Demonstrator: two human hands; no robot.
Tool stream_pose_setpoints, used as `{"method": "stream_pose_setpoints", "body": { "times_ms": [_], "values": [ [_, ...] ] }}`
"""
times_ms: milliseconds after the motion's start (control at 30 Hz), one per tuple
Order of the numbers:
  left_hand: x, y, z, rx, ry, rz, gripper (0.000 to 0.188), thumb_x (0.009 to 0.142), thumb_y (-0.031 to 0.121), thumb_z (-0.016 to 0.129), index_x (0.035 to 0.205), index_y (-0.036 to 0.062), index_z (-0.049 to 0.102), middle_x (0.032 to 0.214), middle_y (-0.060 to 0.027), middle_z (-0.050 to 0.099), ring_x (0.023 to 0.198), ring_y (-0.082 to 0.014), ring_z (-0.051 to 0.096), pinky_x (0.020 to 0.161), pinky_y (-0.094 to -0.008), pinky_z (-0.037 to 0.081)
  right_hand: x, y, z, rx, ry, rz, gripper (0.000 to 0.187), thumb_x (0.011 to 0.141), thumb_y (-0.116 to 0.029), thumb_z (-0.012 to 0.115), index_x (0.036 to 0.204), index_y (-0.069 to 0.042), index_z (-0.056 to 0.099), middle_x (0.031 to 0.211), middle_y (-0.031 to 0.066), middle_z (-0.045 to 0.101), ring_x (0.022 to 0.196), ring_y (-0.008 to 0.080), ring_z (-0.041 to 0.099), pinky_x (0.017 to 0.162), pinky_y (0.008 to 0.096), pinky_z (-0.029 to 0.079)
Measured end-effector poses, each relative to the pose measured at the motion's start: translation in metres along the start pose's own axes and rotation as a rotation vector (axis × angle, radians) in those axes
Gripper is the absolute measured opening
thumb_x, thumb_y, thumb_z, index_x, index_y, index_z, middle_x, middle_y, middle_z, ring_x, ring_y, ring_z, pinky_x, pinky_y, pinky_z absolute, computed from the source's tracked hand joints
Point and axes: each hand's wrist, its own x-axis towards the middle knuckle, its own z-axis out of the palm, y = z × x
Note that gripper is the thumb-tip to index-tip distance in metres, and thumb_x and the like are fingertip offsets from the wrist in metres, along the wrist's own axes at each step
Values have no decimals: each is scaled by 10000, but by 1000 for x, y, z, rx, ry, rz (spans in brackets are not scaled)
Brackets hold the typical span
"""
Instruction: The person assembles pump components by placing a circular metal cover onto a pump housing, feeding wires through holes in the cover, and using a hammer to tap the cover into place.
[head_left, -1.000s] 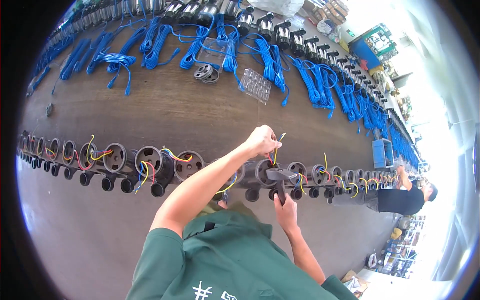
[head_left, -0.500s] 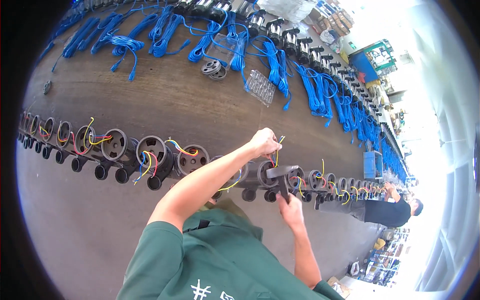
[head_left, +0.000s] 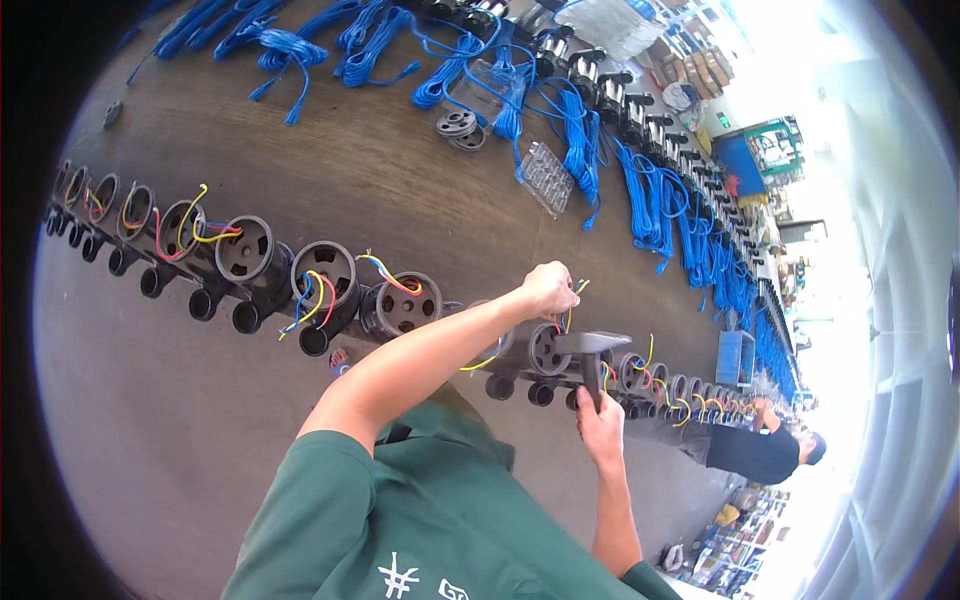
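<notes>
The left hand [head_left: 549, 289] is where it was half a second ago, its fingers together on the thin coloured wires [head_left: 570, 318] rising from a round dark cup [head_left: 543, 350] in the row along the near edge of the counter [head_left: 400, 190]. The right hand's [head_left: 600, 428] fingers stay clamped round the handle of the hammer [head_left: 592, 344], whose head has shifted slightly right and now lies in front of that cup's right side. The whole view has swung, so the far blue cords [head_left: 580, 150] slant more steeply.
</notes>
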Motion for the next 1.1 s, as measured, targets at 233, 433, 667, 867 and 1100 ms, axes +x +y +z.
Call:
{"method": "stream_pose_setpoints", "body": {
  "times_ms": [233, 433, 667, 867, 1100],
  "values": [
    [3, 2, 8, 23, 42, -2, 230, 902, 192, 755, 970, -28, 760, 825, -161, 753, 676, -231, 750, 624, -342, 622, 12, 69, 45, -175, 178, -255, 356, 1017, -313, 644, 789, -44, 597, 611, -16, 547, 509, 76, 513, 471, 283, 409],
    [-2, -3, 4, 80, 77, 56, 275, 867, 250, 766, 994, 7, 758, 917, -210, 756, 841, -316, 757, 820, -413, 603, -1, -2, 3, 26, 0, -29, 369, 1038, -288, 624, 783, -26, 575, 604, -26, 512, 555, 66, 467, 513, 295, 395],
    [-137, -13, -3, 149, 271, 552, 198, 905, 208, 702, 908, 19, 644, 881, -203, 672, 872, -431, 657, 779, -495, 519, 3, 48, 26, -111, 74, 3, 391, 1010, -324, 654, 853, 34, 648, 624, 70, 584, 571, 150, 544, 556, 365, 456],
    [-239, -69, -98, 66, 685, -43, 284, 968, 225, 724, 991, -59, 722, 689, -87, 685, 602, -131, 611, 593, -325, 517, -34, -42, 19, 245, 52, 19, 358, 1035, -285, 646, 797, -23, 593, 608, -27, 530, 532, 53, 468, 476, 274, 372],
    [-175, -75, -156, -703, 344, -97, 213, 995, 191, 696, 951, -17, 687, 671, -16, 600, 490, -72, 507, 417, -237, 352, -31, -110, 75, 112, -160, -333, 302, 1012, -274, 680, 848, -33, 602, 616, -27, 544, 542, 54, 469, 487, 265, 381]
  ]
}}
